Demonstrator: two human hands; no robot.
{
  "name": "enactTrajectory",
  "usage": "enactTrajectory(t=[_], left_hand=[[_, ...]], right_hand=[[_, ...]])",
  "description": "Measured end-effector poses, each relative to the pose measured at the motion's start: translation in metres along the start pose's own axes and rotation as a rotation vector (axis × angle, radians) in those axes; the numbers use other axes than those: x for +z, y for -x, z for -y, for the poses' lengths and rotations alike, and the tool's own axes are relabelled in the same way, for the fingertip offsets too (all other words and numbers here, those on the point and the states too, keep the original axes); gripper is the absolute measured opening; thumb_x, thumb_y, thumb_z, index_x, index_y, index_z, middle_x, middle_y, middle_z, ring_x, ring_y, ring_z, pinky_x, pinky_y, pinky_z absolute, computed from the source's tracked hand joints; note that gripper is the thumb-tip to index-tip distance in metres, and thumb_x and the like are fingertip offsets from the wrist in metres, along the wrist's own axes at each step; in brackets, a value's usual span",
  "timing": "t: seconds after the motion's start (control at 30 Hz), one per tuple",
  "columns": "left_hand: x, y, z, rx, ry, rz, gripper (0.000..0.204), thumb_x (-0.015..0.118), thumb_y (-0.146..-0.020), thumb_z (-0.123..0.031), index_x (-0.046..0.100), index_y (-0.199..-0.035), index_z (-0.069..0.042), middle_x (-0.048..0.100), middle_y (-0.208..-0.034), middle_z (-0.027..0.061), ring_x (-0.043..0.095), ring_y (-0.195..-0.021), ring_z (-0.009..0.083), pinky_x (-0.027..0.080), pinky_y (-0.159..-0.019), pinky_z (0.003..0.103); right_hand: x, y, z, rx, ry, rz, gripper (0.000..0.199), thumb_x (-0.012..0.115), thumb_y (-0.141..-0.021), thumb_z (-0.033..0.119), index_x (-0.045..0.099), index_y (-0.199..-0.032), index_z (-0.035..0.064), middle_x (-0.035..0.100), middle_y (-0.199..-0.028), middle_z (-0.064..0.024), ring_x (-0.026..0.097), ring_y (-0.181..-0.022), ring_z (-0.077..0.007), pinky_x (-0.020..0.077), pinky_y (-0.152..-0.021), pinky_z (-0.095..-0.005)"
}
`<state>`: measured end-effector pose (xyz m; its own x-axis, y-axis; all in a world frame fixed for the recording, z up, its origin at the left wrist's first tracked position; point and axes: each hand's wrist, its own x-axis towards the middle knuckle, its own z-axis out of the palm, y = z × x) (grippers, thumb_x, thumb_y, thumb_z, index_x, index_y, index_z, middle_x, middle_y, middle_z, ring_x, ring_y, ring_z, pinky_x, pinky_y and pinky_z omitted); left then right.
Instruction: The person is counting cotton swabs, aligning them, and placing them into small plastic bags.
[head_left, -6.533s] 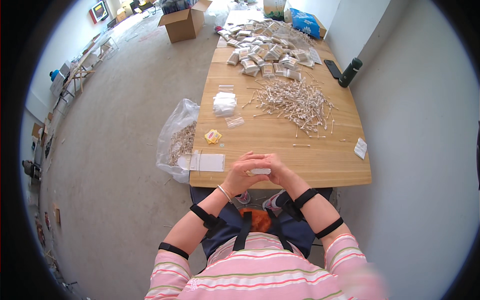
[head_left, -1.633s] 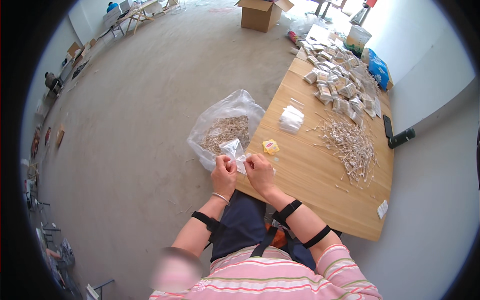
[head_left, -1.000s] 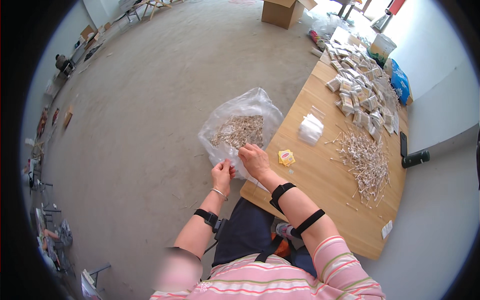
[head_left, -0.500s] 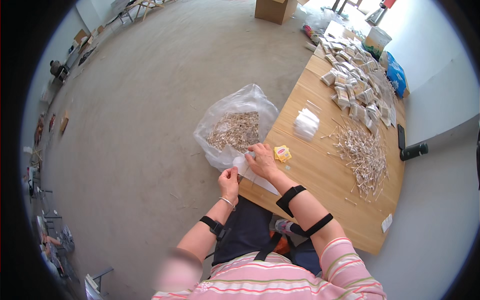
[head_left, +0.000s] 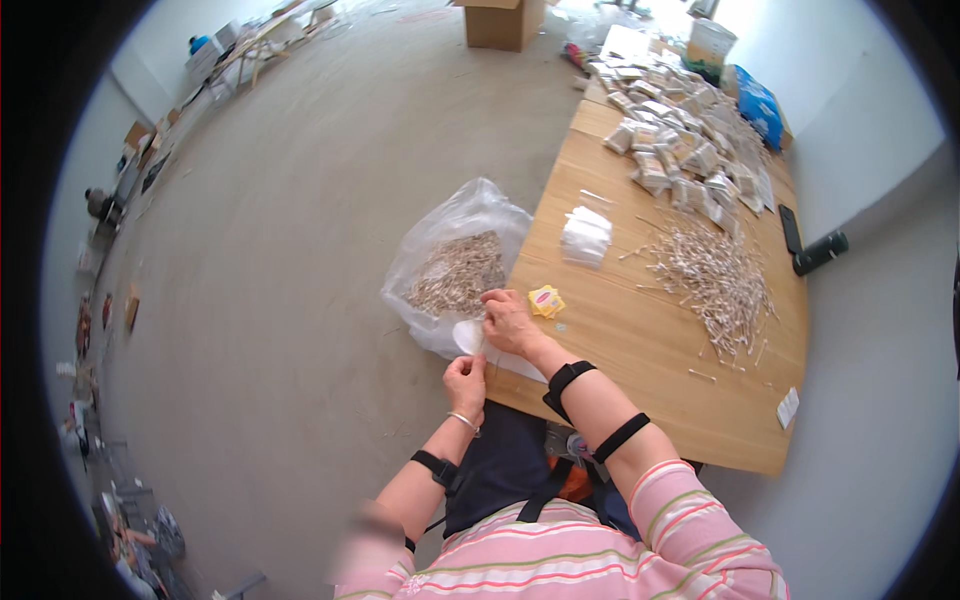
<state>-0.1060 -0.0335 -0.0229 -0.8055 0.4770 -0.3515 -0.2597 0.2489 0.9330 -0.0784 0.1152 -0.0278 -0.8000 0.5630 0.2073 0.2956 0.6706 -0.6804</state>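
I see right hand (head_left: 508,322) and left hand (head_left: 466,378) both pinching a thin white sachet (head_left: 470,338) beside the crinkly clear plastic bag (head_left: 455,262), at the wooden table (head_left: 640,350) edge.

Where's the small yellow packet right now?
In the head view the small yellow packet lies on the wooden table near its left edge, just right of the right hand and below the stack of white sheets.

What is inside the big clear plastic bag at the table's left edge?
The clear plastic bag holds a heap of thin pale sticks. What lies beneath the heap is covered.
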Motion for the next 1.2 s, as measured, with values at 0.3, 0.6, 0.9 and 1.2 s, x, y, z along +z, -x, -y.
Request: enactTrajectory(t=[0.3,0.6,0.9,1.2], left_hand=[[0.004,0.015,-0.005,0.446,-0.523,0.019,0.032,0.068,-0.083,-0.02,0.052,-0.062,-0.002,0.049,-0.066,0.0063,0.046,-0.06,0.0184,0.039,-0.057,0.033],[0.107,0.066,-0.009,0.856,-0.53,0.613,0.011,0.07,-0.076,-0.012,0.061,-0.074,-0.005,0.057,-0.076,0.0096,0.055,-0.076,0.0248,0.044,-0.067,0.033],[0.142,0.074,0.001,0.915,-0.711,0.725,0.014,0.069,-0.074,-0.01,0.064,-0.087,-0.009,0.058,-0.095,0.0122,0.054,-0.094,0.031,0.043,-0.083,0.04],[0.13,0.065,-0.01,0.94,-0.653,0.605,0.028,0.071,-0.073,-0.009,0.061,-0.099,-0.009,0.054,-0.103,0.0146,0.05,-0.103,0.0325,0.039,-0.09,0.04]], right_hand=[[-0.064,0.036,-0.001,-0.05,-0.051,-0.219,0.015,0.055,-0.067,0.006,0.063,-0.08,0.0037,0.057,-0.112,-0.0187,0.051,-0.109,-0.0337,0.041,-0.095,-0.0413],[-0.25,0.161,-0.138,0.907,0.644,-0.756,0.049,0.063,-0.078,0.038,0.054,-0.122,0.0173,0.04,-0.135,-0.0162,0.036,-0.124,-0.0343,0.0274,-0.103,-0.0502],[-0.166,0.207,-0.103,0.689,0.581,-0.418,0.05,0.055,-0.085,0.038,0.048,-0.131,0.0206,0.036,-0.141,-0.0059,0.028,-0.132,-0.0327,0.016,-0.11,-0.0522],[-0.135,0.214,-0.05,0.25,0.462,-0.282,0.05,0.06,-0.083,0.029,0.047,-0.13,0.0159,0.043,-0.135,-0.0079,0.036,-0.128,-0.026,0.0177,-0.111,-0.0471]])
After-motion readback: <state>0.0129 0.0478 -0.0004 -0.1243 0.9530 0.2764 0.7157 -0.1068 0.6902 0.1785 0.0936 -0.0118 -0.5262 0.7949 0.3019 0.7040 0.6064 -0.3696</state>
